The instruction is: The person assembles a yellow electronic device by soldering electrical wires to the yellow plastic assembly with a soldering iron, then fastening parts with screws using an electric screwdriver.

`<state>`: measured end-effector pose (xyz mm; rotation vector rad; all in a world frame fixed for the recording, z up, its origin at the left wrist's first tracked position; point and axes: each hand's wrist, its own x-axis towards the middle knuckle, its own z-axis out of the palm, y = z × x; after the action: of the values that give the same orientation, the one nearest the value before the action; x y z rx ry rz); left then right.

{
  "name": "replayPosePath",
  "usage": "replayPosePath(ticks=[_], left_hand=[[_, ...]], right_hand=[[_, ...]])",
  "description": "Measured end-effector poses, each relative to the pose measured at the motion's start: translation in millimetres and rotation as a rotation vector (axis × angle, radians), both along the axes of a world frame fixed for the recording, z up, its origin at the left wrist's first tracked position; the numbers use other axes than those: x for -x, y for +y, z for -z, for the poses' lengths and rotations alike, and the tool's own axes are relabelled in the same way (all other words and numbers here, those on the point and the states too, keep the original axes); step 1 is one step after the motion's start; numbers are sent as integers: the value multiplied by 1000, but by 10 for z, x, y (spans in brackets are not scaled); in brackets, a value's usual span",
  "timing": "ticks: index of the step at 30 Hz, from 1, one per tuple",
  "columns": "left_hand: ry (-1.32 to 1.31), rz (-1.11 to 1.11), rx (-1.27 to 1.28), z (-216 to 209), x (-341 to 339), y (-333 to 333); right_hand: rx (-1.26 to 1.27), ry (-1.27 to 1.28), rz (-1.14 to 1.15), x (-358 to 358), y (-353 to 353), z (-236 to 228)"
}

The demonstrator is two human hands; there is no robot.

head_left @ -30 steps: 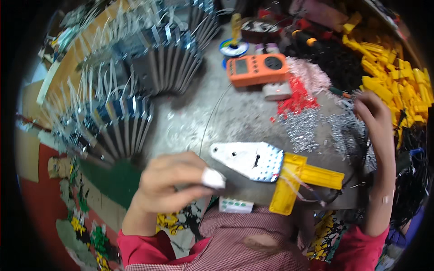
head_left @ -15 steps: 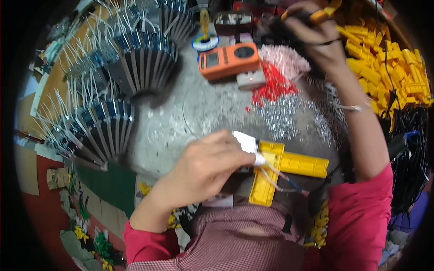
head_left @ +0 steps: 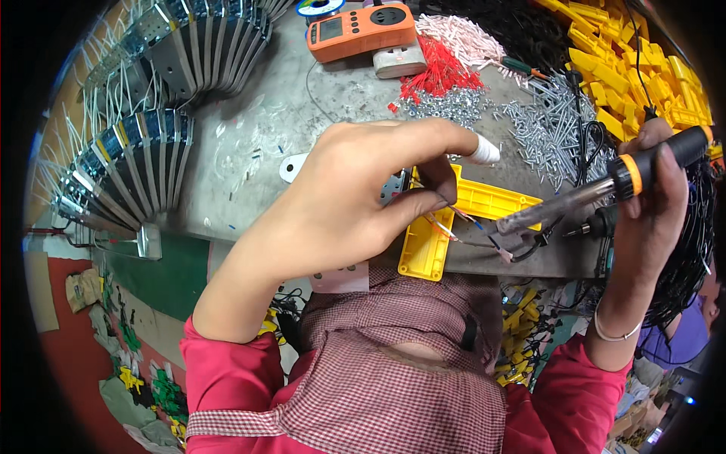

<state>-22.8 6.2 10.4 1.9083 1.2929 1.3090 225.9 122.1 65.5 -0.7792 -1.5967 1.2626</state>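
Over on the left, metal plates (head_left: 144,170) stand fanned along the bench (head_left: 249,151). Next, the left hand (head_left: 355,189), grip narrow, pinches thin wires (head_left: 476,224) over a yellow casing (head_left: 423,246) by the near edge. Rightmost, the right hand (head_left: 654,204) grasps a black-handled tool (head_left: 639,172), metal end near those wires.

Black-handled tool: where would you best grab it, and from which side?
Probably by the thick, round handle, from the right, where the right hand grips it: it slants up to the right, leaving the bare metal barrel pointing left, clear of the fingers.
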Motion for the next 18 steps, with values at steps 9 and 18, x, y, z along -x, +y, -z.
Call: replayPosePath(ticks=[9,18], left_hand=[[-33,24,12,11,-34,50],[-3,35,-1,0,-25,61]], right_hand=[[-78,-84,104,10,12,49],[-89,-93,105,48,-32,46]])
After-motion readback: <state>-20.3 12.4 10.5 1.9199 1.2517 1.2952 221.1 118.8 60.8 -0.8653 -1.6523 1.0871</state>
